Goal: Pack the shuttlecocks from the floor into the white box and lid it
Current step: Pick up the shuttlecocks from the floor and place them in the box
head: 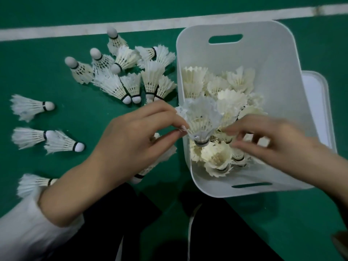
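A green court floor (47, 72) is seen, crossed at the far side by a white line (75, 30). Loose shuttlecocks (131, 72) are scattered on it to the left of the white box (282, 91), which is partly filled with packed shuttlecocks (226, 85). The lid (316, 102) is laid just beside the box on its right. One shuttlecock (199, 119) is pinched by the left hand (135, 136) over the box's left wall. The right hand (278, 140) is blurred, with fingers curled beside it; whether anything is gripped cannot be told.
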### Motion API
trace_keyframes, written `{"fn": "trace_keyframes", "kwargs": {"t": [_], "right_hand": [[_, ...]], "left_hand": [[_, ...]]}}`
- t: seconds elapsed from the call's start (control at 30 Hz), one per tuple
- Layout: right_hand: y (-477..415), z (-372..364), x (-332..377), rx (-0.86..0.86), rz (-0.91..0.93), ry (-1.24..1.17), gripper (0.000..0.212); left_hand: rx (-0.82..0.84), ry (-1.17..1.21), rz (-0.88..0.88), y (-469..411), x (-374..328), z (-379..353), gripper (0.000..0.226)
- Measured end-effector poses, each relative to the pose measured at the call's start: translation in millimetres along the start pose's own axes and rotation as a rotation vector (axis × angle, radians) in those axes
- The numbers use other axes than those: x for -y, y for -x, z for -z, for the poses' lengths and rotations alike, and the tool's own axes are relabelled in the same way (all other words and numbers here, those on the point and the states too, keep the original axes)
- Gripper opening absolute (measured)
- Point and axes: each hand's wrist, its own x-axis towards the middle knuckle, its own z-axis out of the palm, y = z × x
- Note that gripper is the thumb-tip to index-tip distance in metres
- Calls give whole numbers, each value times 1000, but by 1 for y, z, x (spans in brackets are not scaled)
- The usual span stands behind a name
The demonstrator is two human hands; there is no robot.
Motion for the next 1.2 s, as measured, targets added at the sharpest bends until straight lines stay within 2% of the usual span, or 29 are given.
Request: {"fn": "trace_keyframes", "kwargs": {"t": [0.07,0.17,0.3,0.43,0.53,0.63,0.8,0.97,1.03,1.13,1.2], "right_hand": [[4,11,14,-178,85,-148,33],[4,12,30,-164,174,-239,52],[-7,1,33,-92,236,-23,20],[-8,5,28,-172,238,-11,16],[-2,18,16,-236,141,-29,18],[3,19,3,-179,76,-23,23],[3,-8,-8,-6,52,4,28],[-2,-26,-16,120,-8,189,10],[-5,-32,-17,174,-34,228,10],[-7,-32,-11,208,-57,253,18],[-4,-23,-4,147,-38,225,34]], "left_hand": [[-4,1,-10,0,0,-1,22],[3,1,-35,0,-2,-2,23],[9,-33,-41,1,-3,-3,24],[-4,6,-18,1,-3,-1,24],[-92,200,68,2,-1,3,28],[-120,265,59,3,2,6,24],[-96,54,-20,1,3,0,14],[-177,-102,-125,0,3,-1,12],[-187,-116,-136,-1,3,-2,14],[-172,-96,-132,-3,1,-3,17],[-152,-82,-139,-3,-1,-5,18]]}}
